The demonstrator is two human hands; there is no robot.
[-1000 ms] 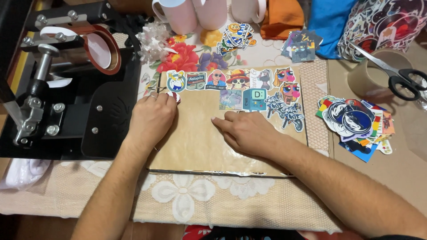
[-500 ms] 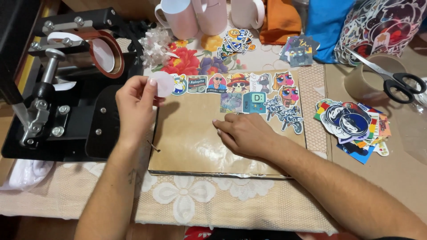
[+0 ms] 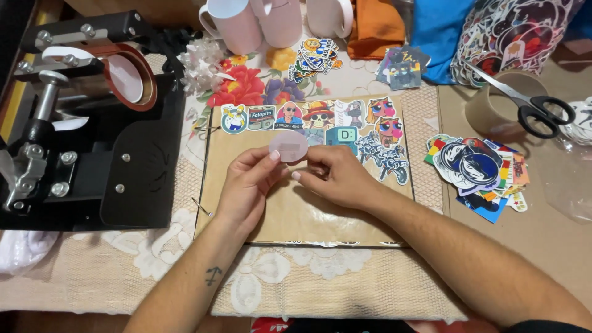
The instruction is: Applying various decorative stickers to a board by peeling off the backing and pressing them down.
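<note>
A: Obs. 1, room to move. Both hands meet over the upper half of the brown board (image 3: 296, 209). Bare board lies below the wrists, down to its near edge. Left of the left hand (image 3: 246, 185) stands the black mug press (image 3: 92, 129), just beside the board's left edge.

B: And to the right?

A: A loose pile of stickers (image 3: 478, 169) on the table (image 3: 524, 246), apart from the right hand (image 3: 336, 179). Beyond it, scissors (image 3: 530, 108) rest across a roll of tape (image 3: 499, 108).

B: The piece itself?

A: A pale pink oval sticker (image 3: 288, 147), blank side up, raised just above the board. Left grip: thumb and fingers pinched on its left edge. Right grip: fingertips closed on its lower right edge.

B: Above the hands?

A: A row of cartoon stickers (image 3: 317, 114) along the board's top edge, directly behind the oval.

B: Containers?

A: Three pink mugs (image 3: 231, 24) at the far table edge; insides not visible from here.
</note>
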